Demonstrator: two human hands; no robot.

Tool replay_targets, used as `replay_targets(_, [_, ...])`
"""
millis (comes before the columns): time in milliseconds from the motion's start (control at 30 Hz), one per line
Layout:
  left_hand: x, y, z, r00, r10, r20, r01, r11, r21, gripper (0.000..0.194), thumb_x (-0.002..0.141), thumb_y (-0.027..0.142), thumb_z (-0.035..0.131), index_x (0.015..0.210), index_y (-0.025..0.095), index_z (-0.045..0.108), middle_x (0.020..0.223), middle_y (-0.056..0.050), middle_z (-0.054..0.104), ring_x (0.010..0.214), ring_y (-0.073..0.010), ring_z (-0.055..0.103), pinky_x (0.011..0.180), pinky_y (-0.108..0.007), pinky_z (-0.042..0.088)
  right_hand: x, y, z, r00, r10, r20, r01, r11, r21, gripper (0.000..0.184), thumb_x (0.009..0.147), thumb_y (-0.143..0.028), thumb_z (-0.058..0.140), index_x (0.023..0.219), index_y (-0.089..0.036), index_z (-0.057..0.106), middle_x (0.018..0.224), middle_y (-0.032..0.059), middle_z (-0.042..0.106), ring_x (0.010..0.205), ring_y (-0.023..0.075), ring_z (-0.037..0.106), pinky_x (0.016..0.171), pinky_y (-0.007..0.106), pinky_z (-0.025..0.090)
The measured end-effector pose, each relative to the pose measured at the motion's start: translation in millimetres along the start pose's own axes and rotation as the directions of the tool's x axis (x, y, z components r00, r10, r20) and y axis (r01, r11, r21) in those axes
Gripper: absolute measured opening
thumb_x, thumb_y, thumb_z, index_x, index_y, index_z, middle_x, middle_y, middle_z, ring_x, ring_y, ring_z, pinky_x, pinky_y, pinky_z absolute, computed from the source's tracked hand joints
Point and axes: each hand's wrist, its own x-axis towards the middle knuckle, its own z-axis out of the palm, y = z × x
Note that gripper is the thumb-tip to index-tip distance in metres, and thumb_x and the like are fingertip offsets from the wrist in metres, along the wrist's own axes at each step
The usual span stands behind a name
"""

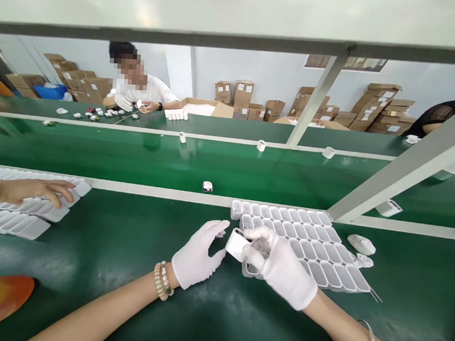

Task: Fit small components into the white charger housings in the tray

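Observation:
My right hand [279, 265], in a white glove, grips a small white plastic housing [237, 245] between thumb and fingers. The housing is tilted, and a dark edge shows at its top. My left hand [199, 253], also gloved, is just left of it with thumb and fingers apart and nothing between them. Under and behind my right hand stand rows of open white plastic cases [317, 251], partly hidden by the glove. Beyond my left hand, a small white part with a dark base [207, 187] sits on the green belt.
A co-worker's bare hand [39, 191] rests over more white cases [22, 226] at the left. White housings [261, 145] stand along the belt's far side. A slanted metal post [403, 169] rises at the right. Crumpled white pieces [361, 244] lie beside the rows. Another person [148, 90] sits across.

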Motion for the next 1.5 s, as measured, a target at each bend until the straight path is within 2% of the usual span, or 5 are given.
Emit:
replay_targets(300, [73,-14,14.0,0.980,-0.190,0.058,0.181,0.975,0.132,0.079,0.067,0.013,0.077,0.140,0.020,0.046,0.140,-0.014,0.051,0.132,-0.0329,0.047,0.110,-0.047,0.042,111,15,-51,0.968,-0.015,-0.252,-0.034,0.981,-0.189,0.025,0.090,-0.041,0.062,0.097,-0.016,0.062,0.088,0.0033,0.071,0.077,0.0189,0.069,0.074,0.037,0.056])
replay_targets(467, [98,-15,27.4,0.967,-0.250,0.042,0.244,0.964,0.108,0.050,0.073,0.015,0.070,0.122,0.017,0.059,0.115,-0.010,0.066,0.110,-0.0273,0.061,0.096,-0.037,0.050,158,29,-55,0.961,0.044,-0.273,-0.164,0.886,-0.434,0.026,0.094,-0.034,0.063,0.113,-0.016,0.063,0.112,0.0071,0.066,0.095,0.0205,0.066,0.082,0.039,0.056])
replay_targets(633, [78,-6,22.1,0.955,-0.293,0.042,0.291,0.955,0.055,0.015,0.073,0.015,0.065,0.087,0.018,0.064,0.079,0.001,0.065,0.075,-0.0168,0.063,0.071,-0.026,0.051,171,40,-62,0.978,0.060,-0.200,-0.175,0.760,-0.625,0.025,0.094,-0.032,0.063,0.114,-0.017,0.063,0.116,0.0077,0.065,0.099,0.0212,0.065,0.085,0.041,0.055])
replay_targets(1067, [28,10,17.5,0.944,-0.307,0.120,0.328,0.915,-0.235,0.053,0.072,0.033,0.075,0.122,0.022,0.062,0.115,-0.003,0.069,0.102,-0.0228,0.064,0.089,-0.033,0.053,207,50,-8,0.960,-0.045,0.276,0.191,0.825,-0.531,0.029,0.096,-0.035,0.059,0.120,-0.018,0.062,0.124,0.0084,0.062,0.102,0.0227,0.064,0.087,0.041,0.055])
replay_targets(1500, [27,1,23.6,0.939,-0.325,-0.113,0.286,0.919,-0.272,0.058,0.064,0.018,0.080,0.119,0.022,0.062,0.107,-0.002,0.068,0.094,-0.0210,0.065,0.089,-0.036,0.055,194,54,-50,0.973,-0.047,0.227,0.114,0.948,-0.295,0.023,0.095,-0.031,0.063,0.111,-0.015,0.064,0.108,0.0064,0.068,0.093,0.0194,0.067,0.084,0.041,0.057])
